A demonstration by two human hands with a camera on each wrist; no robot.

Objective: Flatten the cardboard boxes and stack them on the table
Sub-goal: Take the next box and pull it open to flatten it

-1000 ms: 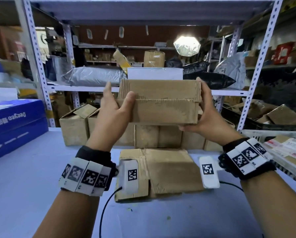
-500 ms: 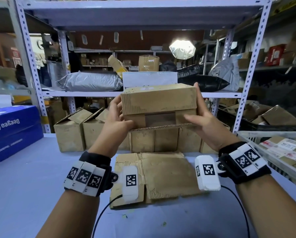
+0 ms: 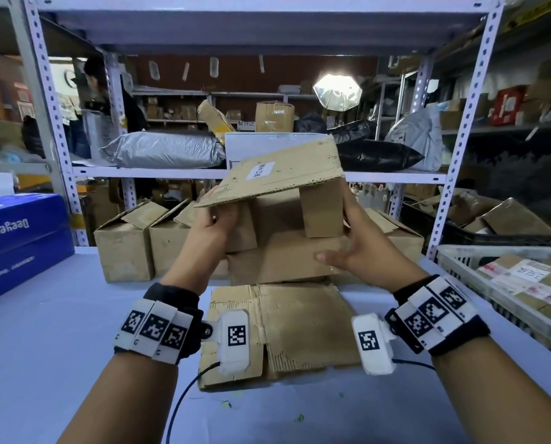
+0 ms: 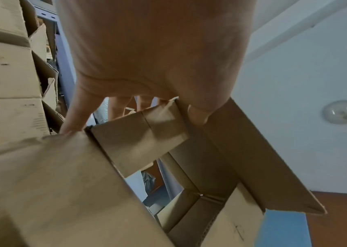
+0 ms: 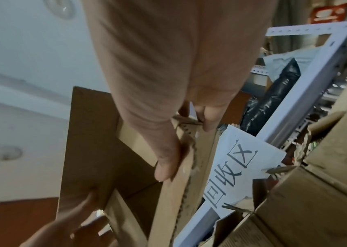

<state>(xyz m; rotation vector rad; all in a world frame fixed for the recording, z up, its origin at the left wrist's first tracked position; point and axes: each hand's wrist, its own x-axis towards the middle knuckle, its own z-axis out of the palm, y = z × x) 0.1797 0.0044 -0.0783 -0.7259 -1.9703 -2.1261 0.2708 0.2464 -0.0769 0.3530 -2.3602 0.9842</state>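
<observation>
I hold a brown cardboard box (image 3: 283, 251) in the air above the table, open end toward me. Its big flap (image 3: 280, 174), with a white label, is swung up, and the two small side flaps hang down. My left hand (image 3: 218, 213) grips the box's left side, thumb under the big flap (image 4: 253, 158) and fingers (image 4: 73, 123) over the corner. My right hand (image 3: 344, 238) pinches the right wall, thumb (image 5: 164, 167) on the edge and fingers behind. A flattened box (image 3: 299, 328) lies on the blue table (image 3: 59, 331) below my wrists.
Several upright cardboard boxes (image 3: 123, 241) stand in a row at the back of the table. A blue carton (image 3: 18, 238) sits at the left. A white basket of parcels (image 3: 508, 283) stands at the right. Metal shelf posts (image 3: 453, 155) frame the table.
The held box was closed a second ago. Its end is now open: the big flap has swung up, the side flaps hang loose, and my hands have shifted to its sides.
</observation>
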